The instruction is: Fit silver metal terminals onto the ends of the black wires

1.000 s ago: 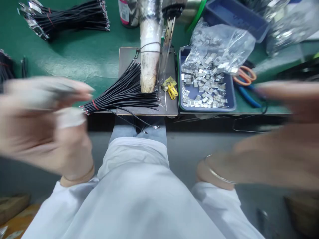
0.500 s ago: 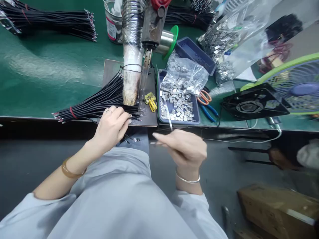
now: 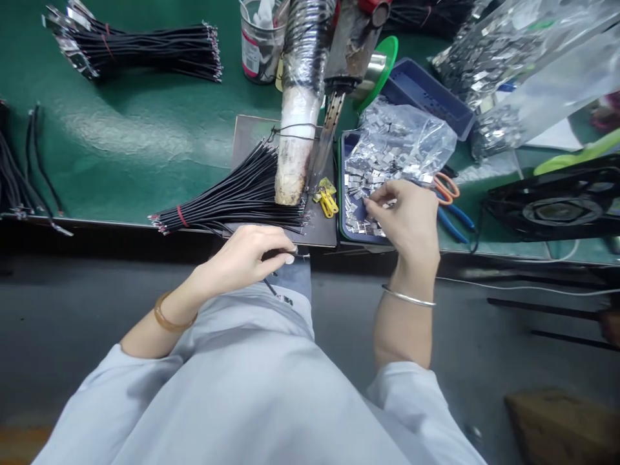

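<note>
My left hand (image 3: 249, 255) hovers at the bench's front edge, fingers pinched on a thin black wire (image 3: 271, 287) that hangs down over my lap. Just beyond it lies a bundle of black wires (image 3: 232, 197) tied with a red band, on a dark metal plate (image 3: 249, 132). My right hand (image 3: 404, 216) reaches into the blue tray (image 3: 345, 223) of small metal terminals (image 3: 361, 184), fingertips pinched among them; what they hold is too small to see. A clear bag of terminals (image 3: 400, 139) rests on the tray's far end.
A taped, wrapped tool column (image 3: 300, 110) stands upright between wires and tray, with a yellow clip (image 3: 328, 201) at its foot. Orange-handled scissors (image 3: 448, 187) and blue pliers (image 3: 455, 219) lie right of the tray. More wire bundles (image 3: 145, 45), a jar (image 3: 259, 39) and a fan (image 3: 557, 203) sit farther off.
My right hand moved from in front of my lap up into the blue tray. My left hand slid from the wire bundle's ends to the bench edge, pinching a wire.
</note>
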A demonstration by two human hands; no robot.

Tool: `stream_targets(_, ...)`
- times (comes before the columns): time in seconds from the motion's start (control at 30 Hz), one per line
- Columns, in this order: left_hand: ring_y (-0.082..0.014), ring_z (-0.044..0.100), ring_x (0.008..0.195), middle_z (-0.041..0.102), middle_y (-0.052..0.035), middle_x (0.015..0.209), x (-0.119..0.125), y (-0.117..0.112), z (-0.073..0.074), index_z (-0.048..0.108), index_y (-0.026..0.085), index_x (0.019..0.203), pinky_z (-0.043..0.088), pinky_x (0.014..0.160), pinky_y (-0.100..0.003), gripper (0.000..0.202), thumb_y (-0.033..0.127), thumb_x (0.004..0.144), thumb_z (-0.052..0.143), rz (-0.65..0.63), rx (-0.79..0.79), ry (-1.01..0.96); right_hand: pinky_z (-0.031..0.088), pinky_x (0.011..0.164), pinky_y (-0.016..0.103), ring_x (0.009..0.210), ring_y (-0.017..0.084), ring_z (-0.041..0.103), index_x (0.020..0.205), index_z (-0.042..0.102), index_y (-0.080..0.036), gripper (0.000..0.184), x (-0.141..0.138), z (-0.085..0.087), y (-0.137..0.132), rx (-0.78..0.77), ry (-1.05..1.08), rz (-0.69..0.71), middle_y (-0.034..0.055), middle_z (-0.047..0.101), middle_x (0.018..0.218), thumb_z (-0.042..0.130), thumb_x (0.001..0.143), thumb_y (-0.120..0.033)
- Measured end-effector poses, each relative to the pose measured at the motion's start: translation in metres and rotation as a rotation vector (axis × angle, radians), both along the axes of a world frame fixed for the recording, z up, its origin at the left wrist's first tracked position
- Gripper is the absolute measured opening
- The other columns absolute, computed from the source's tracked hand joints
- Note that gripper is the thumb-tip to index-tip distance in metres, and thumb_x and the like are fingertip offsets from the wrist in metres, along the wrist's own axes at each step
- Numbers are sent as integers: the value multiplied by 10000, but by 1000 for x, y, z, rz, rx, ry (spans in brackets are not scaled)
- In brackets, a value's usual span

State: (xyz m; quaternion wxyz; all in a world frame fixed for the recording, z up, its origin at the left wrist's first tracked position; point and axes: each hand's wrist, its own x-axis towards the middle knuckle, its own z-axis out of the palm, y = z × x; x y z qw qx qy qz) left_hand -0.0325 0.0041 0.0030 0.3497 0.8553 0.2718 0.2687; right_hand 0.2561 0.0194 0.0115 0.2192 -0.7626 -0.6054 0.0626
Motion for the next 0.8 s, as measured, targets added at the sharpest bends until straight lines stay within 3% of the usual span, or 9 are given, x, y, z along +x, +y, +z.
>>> stream_targets(0.17,-152,721,706,800,-50,823,6,5,6,766,164,836,510,673,-230,97,115,873,690,-111,-149,-29,439,726,371,707,196,579,599,481,-256,212,-1,-2,8,-49,-29,54,12,612,723,629,667,-120)
stream_targets(0.3,-107,604,516,708,-11,608,12,4,4,728,146,793,447,528,-212,135,177,891,640,25,-385,-181,479,735,379,723,211,601,669,491,-267,176,-1,-9,1,59,-39,82,15,638,739,618,733,-162)
stream_targets(0.43,-97,568,489,644,2,556,17,-1,-3,670,140,778,458,508,-208,146,262,859,673,153,-600,-345,522,705,394,732,221,625,662,487,-268,196,-10,-5,-19,298,0,19,23,638,738,601,777,-157)
stream_targets(0.53,-85,542,513,615,15,581,21,-4,-6,661,140,794,460,522,-201,107,239,815,697,226,-622,-399,533,634,370,779,226,660,663,517,-280,247,-25,4,-39,491,177,-11,52,672,808,653,844,-183)
stream_targets(0.63,-73,513,544,610,20,619,26,-6,-6,667,142,784,444,535,-192,73,206,779,701,287,-582,-407,546,552,337,611,163,642,737,568,-265,206,-48,7,-59,559,490,26,12,679,819,722,866,-225)
stream_targets(0.7,-73,504,551,607,21,619,27,-6,-5,668,142,755,440,539,-191,80,212,777,698,301,-569,-401,610,600,340,659,170,709,786,592,-248,173,-64,3,-70,524,688,130,4,718,864,743,870,-260)
stream_targets(0.8,-73,498,545,605,25,609,28,-6,-2,676,141,718,433,538,-192,116,223,799,685,294,-564,-385,652,699,343,798,186,764,827,657,-238,91,-86,-9,-76,470,735,184,22,764,923,717,895,-242)
